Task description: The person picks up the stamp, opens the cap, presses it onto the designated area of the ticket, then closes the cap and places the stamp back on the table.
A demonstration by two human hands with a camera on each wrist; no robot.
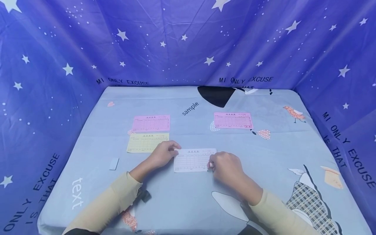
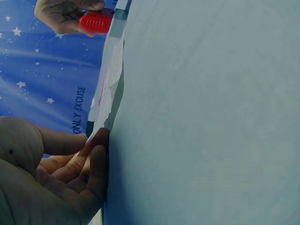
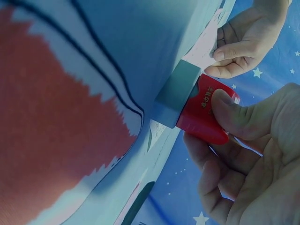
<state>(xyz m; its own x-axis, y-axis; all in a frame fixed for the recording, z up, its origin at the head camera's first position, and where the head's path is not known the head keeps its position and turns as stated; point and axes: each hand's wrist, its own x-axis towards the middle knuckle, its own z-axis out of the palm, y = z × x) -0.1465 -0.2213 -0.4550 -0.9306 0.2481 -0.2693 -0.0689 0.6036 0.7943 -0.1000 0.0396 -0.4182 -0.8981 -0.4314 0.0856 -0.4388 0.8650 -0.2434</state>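
A white printed slip (image 1: 191, 161) lies on the table in front of me. My left hand (image 1: 161, 155) pinches its upper left corner between thumb and fingers; in the left wrist view that edge of the paper is slightly lifted. My right hand (image 1: 227, 166) grips a red stamp (image 3: 201, 112) with gold lettering and a grey-blue block below the red body. In the head view the stamp stands at the slip's lower right corner, partly hidden by the fingers. The right wrist view shows the thumb (image 3: 229, 110) along the stamp's lettered side.
A yellow slip (image 1: 144, 143) lies partly behind my left hand, with a pink slip (image 1: 151, 123) just beyond it. Another pink slip (image 1: 233, 120), with a red mark at its lower right, lies back right. A small pale blue rectangle (image 1: 114, 164) rests at left. Star-patterned curtains (image 1: 176, 42) surround the table.
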